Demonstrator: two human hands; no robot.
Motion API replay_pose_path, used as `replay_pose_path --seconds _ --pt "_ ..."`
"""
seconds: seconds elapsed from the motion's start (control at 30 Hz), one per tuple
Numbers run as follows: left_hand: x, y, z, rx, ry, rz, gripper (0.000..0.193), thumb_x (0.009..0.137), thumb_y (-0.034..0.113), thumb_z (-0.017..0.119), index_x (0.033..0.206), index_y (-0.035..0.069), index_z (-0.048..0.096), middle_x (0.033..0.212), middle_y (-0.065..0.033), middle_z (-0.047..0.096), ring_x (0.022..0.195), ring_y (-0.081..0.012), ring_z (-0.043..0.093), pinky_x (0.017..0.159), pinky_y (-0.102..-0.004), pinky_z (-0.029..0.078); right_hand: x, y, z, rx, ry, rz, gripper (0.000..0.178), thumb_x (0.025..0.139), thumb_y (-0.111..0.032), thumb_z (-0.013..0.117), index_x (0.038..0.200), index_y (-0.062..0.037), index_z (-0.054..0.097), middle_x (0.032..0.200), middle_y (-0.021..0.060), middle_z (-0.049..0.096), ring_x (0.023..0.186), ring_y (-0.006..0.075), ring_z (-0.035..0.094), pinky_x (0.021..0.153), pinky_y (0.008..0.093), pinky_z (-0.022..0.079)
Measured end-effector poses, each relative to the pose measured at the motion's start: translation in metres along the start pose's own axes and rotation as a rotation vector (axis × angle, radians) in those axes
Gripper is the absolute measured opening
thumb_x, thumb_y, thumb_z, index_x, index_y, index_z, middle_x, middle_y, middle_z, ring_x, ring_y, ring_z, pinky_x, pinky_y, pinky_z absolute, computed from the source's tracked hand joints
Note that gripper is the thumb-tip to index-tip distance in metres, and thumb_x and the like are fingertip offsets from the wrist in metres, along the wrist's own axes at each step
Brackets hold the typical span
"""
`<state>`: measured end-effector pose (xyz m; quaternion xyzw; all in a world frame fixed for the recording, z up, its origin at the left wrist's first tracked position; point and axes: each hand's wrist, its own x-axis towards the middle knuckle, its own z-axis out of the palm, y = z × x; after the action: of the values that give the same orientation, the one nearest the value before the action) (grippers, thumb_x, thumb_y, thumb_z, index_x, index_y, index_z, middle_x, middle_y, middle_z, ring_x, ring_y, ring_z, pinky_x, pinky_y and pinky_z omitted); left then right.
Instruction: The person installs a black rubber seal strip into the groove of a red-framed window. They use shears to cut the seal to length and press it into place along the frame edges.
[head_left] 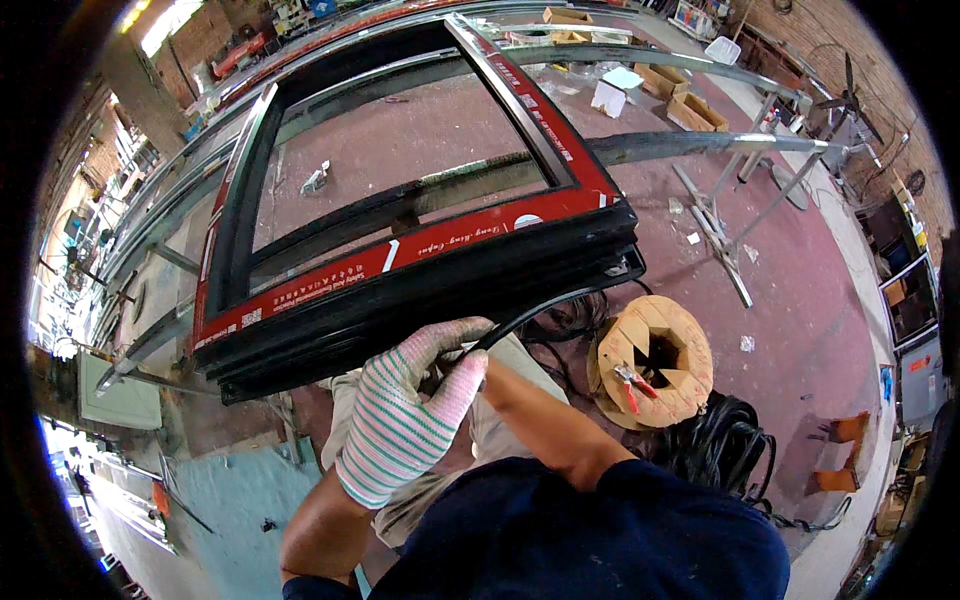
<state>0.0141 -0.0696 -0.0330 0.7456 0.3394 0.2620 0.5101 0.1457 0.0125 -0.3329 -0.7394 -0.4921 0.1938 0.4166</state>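
A black window frame (420, 290) edged with red protective tape lies flat on metal rails in front of me. My left hand (405, 420), in a striped pink and green knit glove, is closed around a black rubber strip (540, 308) just below the frame's near edge. The strip curves from the glove up toward the frame's near right corner. My bare right forearm (545, 420) reaches in behind the glove, and the glove hides my right hand.
A round wooden reel (680, 345) stands on the red floor at my right, with red-handled cutters (630, 385) on it. Black strip lies coiled (720, 450) beside it. Metal trestles (730, 215), long rails and cardboard boxes (695, 112) stand beyond.
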Motion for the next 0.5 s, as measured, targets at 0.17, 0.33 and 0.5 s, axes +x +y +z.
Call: replay_pose_path --seconds 0.17,0.33,0.5 --pt "-0.001 0.002 0.006 -0.001 -0.011 -0.04 0.028 0.094 0.011 0.06 0.119 0.001 0.064 0.082 -0.0019 0.066 0.065 -0.0039 0.055 0.059 -0.0192 0.048 -0.019 0.043 -0.033 -0.109 0.07 -0.023 0.037 0.08 -0.029 0.075 0.109 -0.0087 0.064 0.097 0.0159 0.068 0.091 0.0351 0.065 0.076 0.0418 0.053" --pt "0.004 0.0 0.01 0.147 0.096 0.143 0.027 0.09 0.012 0.068 0.116 0.004 0.069 0.089 -0.0052 0.07 0.072 -0.0098 0.063 0.065 -0.0243 0.052 -0.112 0.066 -0.128 0.329 0.084 0.163 0.021 0.081 -0.007 0.073 0.098 -0.0031 0.064 0.082 0.0104 0.068 0.073 0.0223 0.065 0.071 0.0327 0.051" --pt "0.012 0.008 0.015 0.368 0.093 0.268 0.031 0.081 0.008 0.075 0.112 0.006 0.071 0.088 -0.0107 0.07 0.074 -0.0182 0.067 0.066 -0.0277 0.054 -0.17 0.029 -0.212 0.298 -0.305 0.289 0.05 0.079 -0.045 0.08 0.098 -0.0014 0.063 0.081 0.0107 0.067 0.076 0.0179 0.064 0.071 0.0336 0.051"
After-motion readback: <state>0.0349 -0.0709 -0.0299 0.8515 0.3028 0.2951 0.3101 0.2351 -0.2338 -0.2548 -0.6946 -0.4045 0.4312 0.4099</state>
